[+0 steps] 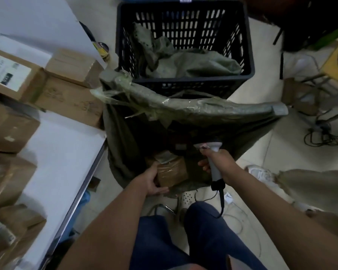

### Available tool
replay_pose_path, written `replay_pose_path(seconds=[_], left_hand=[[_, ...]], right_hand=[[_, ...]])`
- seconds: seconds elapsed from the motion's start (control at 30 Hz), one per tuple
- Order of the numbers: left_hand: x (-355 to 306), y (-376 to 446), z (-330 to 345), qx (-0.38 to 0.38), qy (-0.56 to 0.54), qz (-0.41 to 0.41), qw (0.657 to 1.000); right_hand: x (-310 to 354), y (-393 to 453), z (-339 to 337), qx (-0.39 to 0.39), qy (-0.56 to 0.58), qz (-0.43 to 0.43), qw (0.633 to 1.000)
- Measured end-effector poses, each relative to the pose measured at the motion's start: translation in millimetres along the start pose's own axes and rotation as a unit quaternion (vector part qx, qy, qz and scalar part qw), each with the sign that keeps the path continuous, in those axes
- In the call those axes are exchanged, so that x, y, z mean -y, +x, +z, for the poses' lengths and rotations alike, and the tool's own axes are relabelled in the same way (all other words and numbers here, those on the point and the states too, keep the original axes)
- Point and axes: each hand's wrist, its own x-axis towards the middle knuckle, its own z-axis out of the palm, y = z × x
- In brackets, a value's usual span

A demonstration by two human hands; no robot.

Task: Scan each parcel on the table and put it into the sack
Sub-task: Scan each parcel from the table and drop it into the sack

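Observation:
A dark green sack (123, 145) hangs open in front of me, its rim rolled over a frame. My left hand (152, 181) grips a brown cardboard parcel (173, 172) at the near edge of the sack's mouth. Just right of it, over the sack's opening, my right hand (217, 158) holds a grey handheld scanner (213, 151) by its handle, head pointing away from me. Several more cardboard parcels (66, 98) lie on the white table (62, 152) to the left.
A black plastic crate (183, 22) with crumpled sacks inside stands behind the sack. The scanner's cable (221, 203) trails down by my knees. Wires and a stool frame (320, 121) clutter the floor at right; another person's shoe (261, 174) is near.

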Motion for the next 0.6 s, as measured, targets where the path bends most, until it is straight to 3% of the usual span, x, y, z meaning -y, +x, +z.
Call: replay_pose_path(seconds=[0.27, 0.6], left_hand=[[-38, 44, 17, -0.019, -0.105, 0.143, 0.984], [2, 29, -3, 0.015, -0.041, 0.125, 0.991]], right_hand=[[-9, 23, 0, 0.005, -0.023, 0.002, 1.0], [-9, 13, 14, 0.032, -0.042, -0.012, 0.999]])
